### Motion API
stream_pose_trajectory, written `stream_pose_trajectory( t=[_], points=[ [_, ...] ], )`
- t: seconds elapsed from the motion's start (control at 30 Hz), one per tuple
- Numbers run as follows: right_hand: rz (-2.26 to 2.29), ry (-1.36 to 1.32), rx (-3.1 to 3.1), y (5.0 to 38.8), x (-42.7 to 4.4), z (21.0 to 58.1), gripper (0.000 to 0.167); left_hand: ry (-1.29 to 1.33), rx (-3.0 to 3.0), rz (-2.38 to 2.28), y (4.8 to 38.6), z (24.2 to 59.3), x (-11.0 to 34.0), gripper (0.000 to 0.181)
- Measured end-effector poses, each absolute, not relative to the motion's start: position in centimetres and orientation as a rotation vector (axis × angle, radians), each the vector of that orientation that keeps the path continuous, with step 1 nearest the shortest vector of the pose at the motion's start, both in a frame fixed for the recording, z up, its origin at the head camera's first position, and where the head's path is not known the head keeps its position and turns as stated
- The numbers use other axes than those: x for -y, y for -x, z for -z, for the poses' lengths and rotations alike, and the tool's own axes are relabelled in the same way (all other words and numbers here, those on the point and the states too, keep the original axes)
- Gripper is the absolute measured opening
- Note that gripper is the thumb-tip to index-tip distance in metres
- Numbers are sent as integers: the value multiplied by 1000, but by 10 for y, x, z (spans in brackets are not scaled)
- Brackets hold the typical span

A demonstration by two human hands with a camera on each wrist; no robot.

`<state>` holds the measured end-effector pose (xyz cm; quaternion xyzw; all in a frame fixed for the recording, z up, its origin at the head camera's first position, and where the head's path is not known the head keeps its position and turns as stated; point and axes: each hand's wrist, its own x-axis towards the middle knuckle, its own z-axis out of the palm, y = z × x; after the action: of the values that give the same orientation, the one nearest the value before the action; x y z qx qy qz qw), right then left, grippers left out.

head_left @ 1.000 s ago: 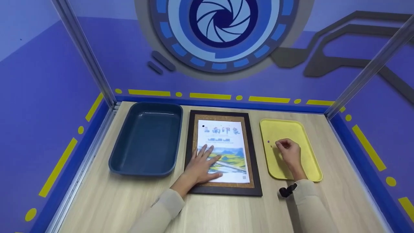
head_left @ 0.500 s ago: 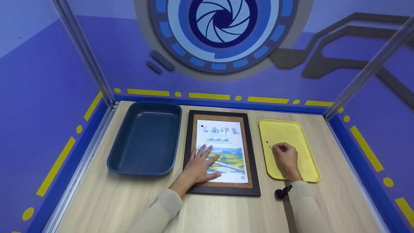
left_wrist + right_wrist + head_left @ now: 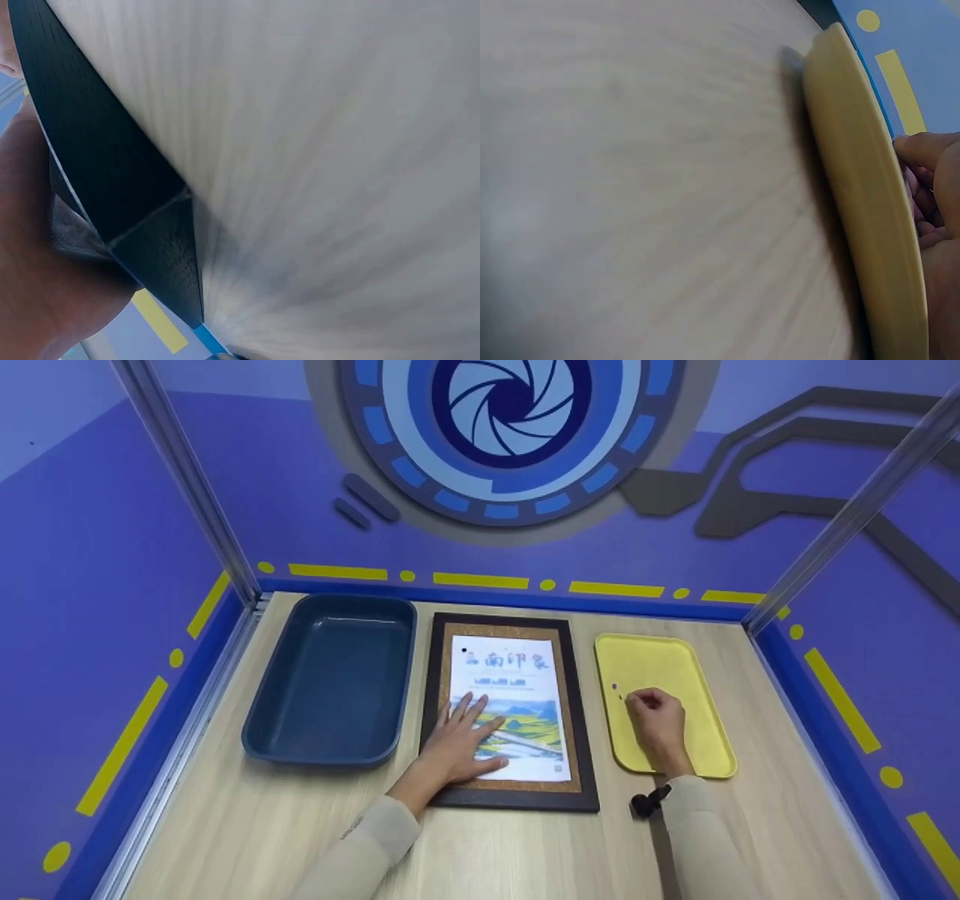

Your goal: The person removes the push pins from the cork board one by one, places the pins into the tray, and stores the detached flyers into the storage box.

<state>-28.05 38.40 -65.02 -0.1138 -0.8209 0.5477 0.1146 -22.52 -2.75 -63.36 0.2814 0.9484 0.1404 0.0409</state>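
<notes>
Before me lies a board point(image 3: 517, 630), cork-faced and dark-framed, flat with its long sides running away from me. On the cork I see a white sheet point(image 3: 517, 694), flat and squared to the frame, with large characters at its far end and blue hills and green-yellow fields on its near half. A small black dot point(image 3: 464, 650) marks its far left corner. To my right, just beside the board, sits a shallow yellow tray point(image 3: 697, 690), round-cornered, bearing two tiny dark bits point(image 3: 615, 686) near its left edge.
</notes>
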Motion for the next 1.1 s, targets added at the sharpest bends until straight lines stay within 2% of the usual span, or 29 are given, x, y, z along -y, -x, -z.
stream_pose_trajectory(
  t=[1.1],
  points=[
    [-1548,275,2443,282,-386,651,11,-850,-2895,-421,224,626,27,80]
  ],
)
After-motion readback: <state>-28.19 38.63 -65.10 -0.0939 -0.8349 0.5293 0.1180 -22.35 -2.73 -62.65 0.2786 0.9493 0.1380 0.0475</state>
